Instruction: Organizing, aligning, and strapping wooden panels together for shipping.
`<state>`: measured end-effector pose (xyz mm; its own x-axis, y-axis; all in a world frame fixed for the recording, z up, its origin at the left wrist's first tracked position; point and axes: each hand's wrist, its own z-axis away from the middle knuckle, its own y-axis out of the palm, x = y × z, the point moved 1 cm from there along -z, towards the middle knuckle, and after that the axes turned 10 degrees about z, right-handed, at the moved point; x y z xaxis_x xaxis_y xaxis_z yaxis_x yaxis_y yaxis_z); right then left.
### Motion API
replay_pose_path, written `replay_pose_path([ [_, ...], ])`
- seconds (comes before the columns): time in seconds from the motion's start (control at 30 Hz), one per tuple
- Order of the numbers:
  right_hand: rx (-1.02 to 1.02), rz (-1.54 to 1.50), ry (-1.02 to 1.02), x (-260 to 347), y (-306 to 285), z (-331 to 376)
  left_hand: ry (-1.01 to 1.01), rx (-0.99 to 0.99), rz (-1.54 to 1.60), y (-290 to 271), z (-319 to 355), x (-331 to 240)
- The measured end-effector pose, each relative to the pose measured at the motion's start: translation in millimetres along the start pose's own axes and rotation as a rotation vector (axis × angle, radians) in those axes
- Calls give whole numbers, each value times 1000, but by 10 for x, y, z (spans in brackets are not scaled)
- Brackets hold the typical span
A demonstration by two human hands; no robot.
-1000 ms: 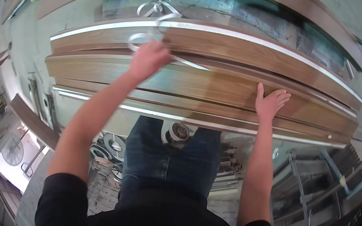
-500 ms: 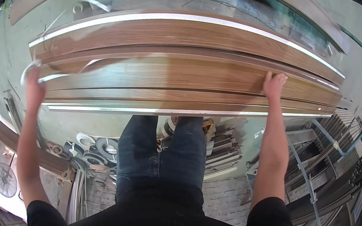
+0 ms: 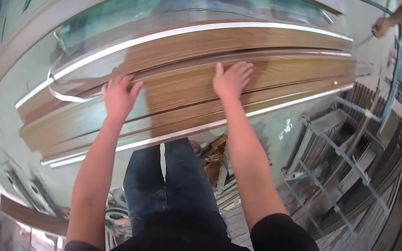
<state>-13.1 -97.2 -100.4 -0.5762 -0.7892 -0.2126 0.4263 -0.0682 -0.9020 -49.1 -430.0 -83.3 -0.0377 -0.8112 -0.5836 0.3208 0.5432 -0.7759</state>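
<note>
A long wood-grain panel with dark lengthwise grooves and white edges lies across in front of me, its left end lower than its right. My left hand rests on its left half, fingers spread. Against the panel's middle lies my right hand, palm down and fingers stretched out. A narrow white strip curls over the left part and runs up close to my left hand; whether the two touch is hard to tell.
Top right, another person's hand holds something thin near the panel's far end. Beyond the panel are a teal surface and a long brown board. Right of my legs stand a metal rack and stacked profiles.
My left hand has come in from the panel's left end, and my right hand has moved left. The view has turned, so the panel slants. Another person's hand has appeared top right.
</note>
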Motion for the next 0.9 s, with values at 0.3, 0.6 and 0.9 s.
replay_pose_path([
  [0.3,11,-30,-194,557,-55,716,-62,21,27,7,-66,12],
  [0.6,126,-68,-216,1806,-35,1785,-118,0,132,-128,103,185],
  [0.9,-90,408,-352,1674,581,1558,385,-28,-73,-1771,612,2789],
])
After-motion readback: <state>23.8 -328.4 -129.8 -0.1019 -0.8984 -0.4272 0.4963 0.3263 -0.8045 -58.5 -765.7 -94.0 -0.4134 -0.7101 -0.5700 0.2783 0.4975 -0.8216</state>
